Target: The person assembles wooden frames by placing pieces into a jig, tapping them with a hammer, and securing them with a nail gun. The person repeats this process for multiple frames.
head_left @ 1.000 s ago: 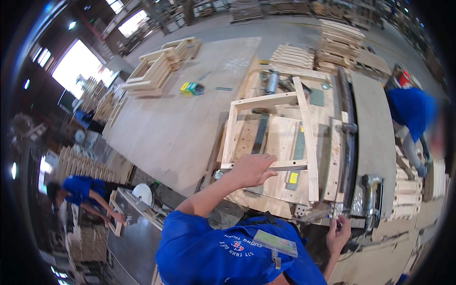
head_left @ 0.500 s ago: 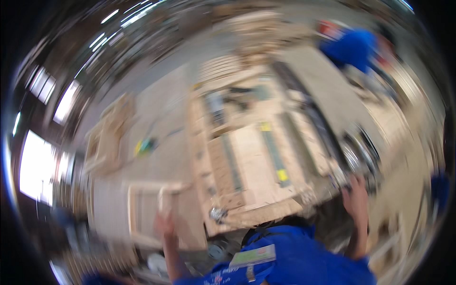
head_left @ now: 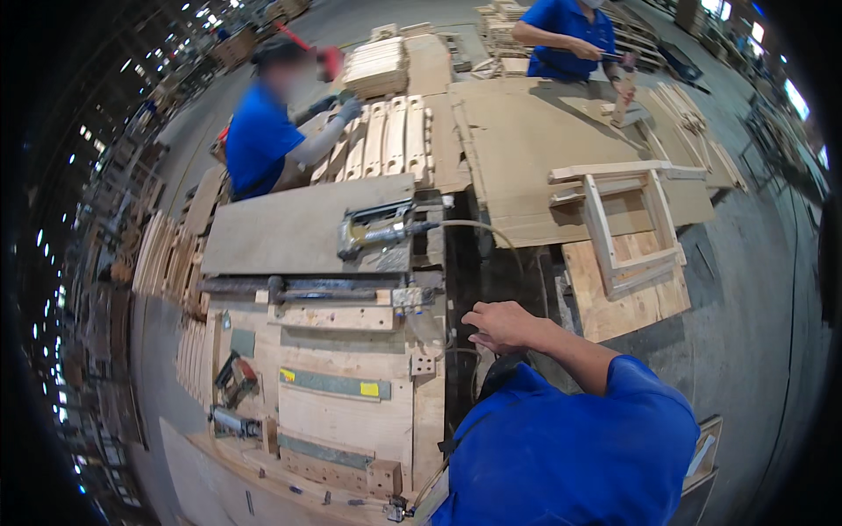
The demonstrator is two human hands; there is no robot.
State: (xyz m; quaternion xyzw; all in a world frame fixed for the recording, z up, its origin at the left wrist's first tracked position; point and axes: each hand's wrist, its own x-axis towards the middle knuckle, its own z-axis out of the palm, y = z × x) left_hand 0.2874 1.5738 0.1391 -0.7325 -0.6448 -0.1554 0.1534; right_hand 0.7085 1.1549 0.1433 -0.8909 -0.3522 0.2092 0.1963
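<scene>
My right hand [head_left: 502, 325] is held over the dark gap beside the workbench, its fingers loosely bent and apart, with nothing visible in it. My left hand is out of view. Close to the right hand is the edge of a wooden jig [head_left: 430, 394] with grey-green strips and yellow tape. Beyond the hand, a pneumatic nail gun [head_left: 373, 235] lies on a grey board [head_left: 272, 232]; a pale air hose [head_left: 482, 226] curves from it toward the gap. A dark metal bar [head_left: 342, 289] runs along the jig's far side.
A wooden frame [head_left: 627, 273] stands at right on a plywood sheet [head_left: 583, 320]. Two co-workers in blue, one at far left [head_left: 259, 131] and one at far right [head_left: 574, 31], work with wood parts. Curved slats [head_left: 395, 131] lie between them near a cardboard-covered table [head_left: 500, 149].
My view has swung to the right. The left hand, seen earlier beside a small wooden frame, has left the picture. The right hand is now away from the nail gun.
</scene>
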